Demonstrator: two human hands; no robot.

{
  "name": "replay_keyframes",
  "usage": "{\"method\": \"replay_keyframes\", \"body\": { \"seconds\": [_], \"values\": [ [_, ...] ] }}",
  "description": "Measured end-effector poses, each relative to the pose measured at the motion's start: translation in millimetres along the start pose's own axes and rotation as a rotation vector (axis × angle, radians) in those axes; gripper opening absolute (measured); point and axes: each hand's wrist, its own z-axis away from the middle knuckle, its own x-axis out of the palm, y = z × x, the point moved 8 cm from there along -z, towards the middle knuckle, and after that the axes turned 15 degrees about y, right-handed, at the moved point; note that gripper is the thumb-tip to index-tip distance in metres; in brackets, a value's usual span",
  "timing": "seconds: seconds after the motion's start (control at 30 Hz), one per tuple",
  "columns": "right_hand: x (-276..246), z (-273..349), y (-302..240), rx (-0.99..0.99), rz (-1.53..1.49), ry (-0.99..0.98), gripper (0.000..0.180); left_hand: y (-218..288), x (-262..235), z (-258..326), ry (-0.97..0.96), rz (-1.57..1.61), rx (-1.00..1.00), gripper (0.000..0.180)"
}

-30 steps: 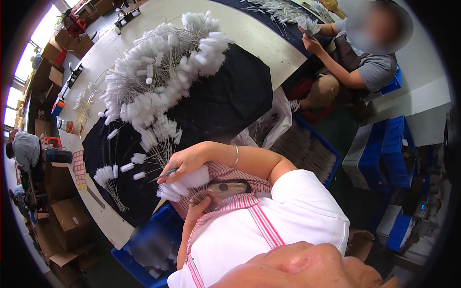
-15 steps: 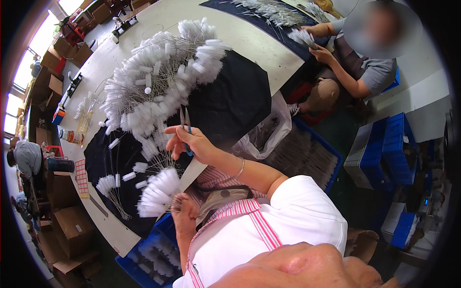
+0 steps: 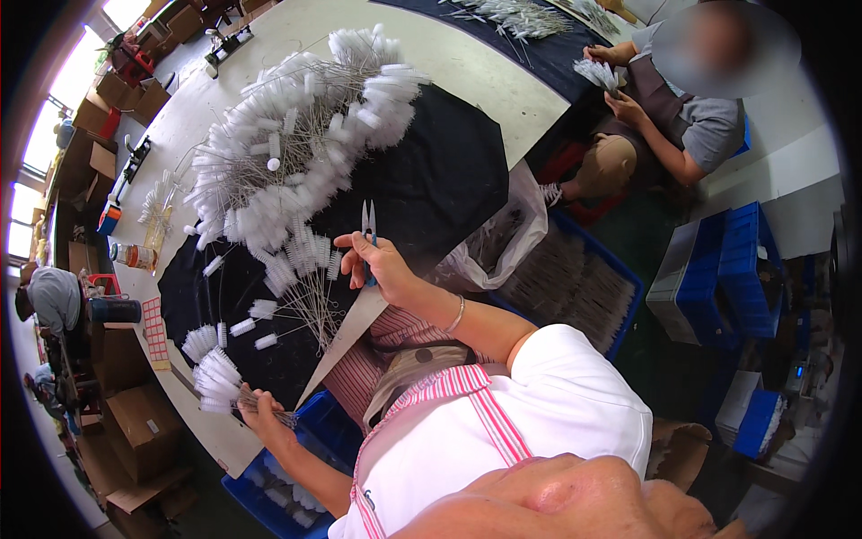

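Observation:
My left hand [image 3: 260, 411] is closed round the wire stems of a bunch of white bristle brushes [image 3: 218, 377], low over the near left edge of the table. The bristle heads fan out to the left, beside a few brushes lying on the black cloth [image 3: 453, 171]. In my right hand [image 3: 382, 268] is a pair of scissors [image 3: 369, 223] with blue handles, its blades pointing away from me and slightly parted. Just left of that hand lies a loose cluster of brushes [image 3: 310, 256], stems toward me. Beyond it rises a large heap of the same brushes [image 3: 278, 135].
A blue crate [image 3: 575, 287] of wire stems and a white plastic bag [image 3: 516, 242] stand right of the table [image 3: 296, 22]. Another blue crate [image 3: 269, 490] with brushes sits below its near edge. A co-worker [image 3: 660, 117] at the far right holds brushes. A jar [image 3: 135, 256] stands at left.
My left hand has carried its bunch of brushes left and toward me, uncovering the stems of the loose cluster. My right hand with the scissors has shifted slightly right. The co-worker's hands moved right.

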Motion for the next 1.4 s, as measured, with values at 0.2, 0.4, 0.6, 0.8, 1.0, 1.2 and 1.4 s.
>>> {"method": "replay_keyframes", "body": {
  "seconds": [0.2, 0.4, 0.6, 0.8, 1.0, 1.2, 1.4],
  "values": [
    [-4, -3, 18, 0.073, 0.018, 0.059, 0.045, 0, -51, -34, 0.160, -0.209, 0.125, 0.038],
    [-12, 1, -6, 0.030, 0.039, 0.190, 0.038, 34, -53, -77, 0.393, -0.709, 0.517, 0.059],
    [-29, -4, 5, 0.067, 0.034, 0.139, 0.039, 45, -55, -112, 0.561, -0.975, 0.544, 0.055],
    [-16, 4, 22, 0.107, 0.162, 0.222, 0.042, -21, -53, -176, 0.333, -1.484, 1.115, 0.047],
    [-19, 11, 13, -0.009, 0.030, 0.122, 0.043, -1, -21, -150, 0.181, -1.306, 0.415, 0.093],
    [-27, -8, 15, -0.019, 0.046, 0.171, 0.043, -8, -18, -154, 0.219, -1.398, 0.336, 0.093],
    [-25, -11, 18, -0.016, 0.052, 0.146, 0.043, 13, -25, -163, 0.270, -1.374, 0.901, 0.074]
  ]
}}
